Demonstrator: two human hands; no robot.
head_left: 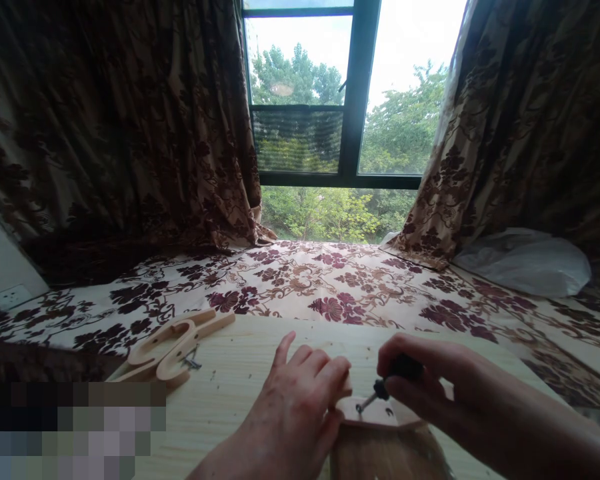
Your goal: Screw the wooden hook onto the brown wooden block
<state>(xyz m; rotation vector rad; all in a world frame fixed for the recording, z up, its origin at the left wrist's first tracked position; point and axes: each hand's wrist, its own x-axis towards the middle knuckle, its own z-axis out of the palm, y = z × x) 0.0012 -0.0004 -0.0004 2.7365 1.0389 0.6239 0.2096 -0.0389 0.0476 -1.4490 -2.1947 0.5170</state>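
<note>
My right hand [430, 380] is closed round the black handle of a screwdriver [404, 368]. Its shaft slants down to a screw [359, 409] in a pale wooden piece [375, 415]. My left hand [300, 400] grips the left end of that piece, fingers bent over it. The wooden piece lies over a darker brown board [385, 453] at the front. On the left of the light wooden board [220, 407] are curved wooden pieces [177, 350], with a few loose screws [193, 362] beside them.
Floral cloth [300, 280] spreads behind the board up to the window [353, 140]. Patterned curtains [180, 133] hang at both sides. A translucent plastic bag [525, 262] lies at the right, and a wall socket [7, 299] is at the far left.
</note>
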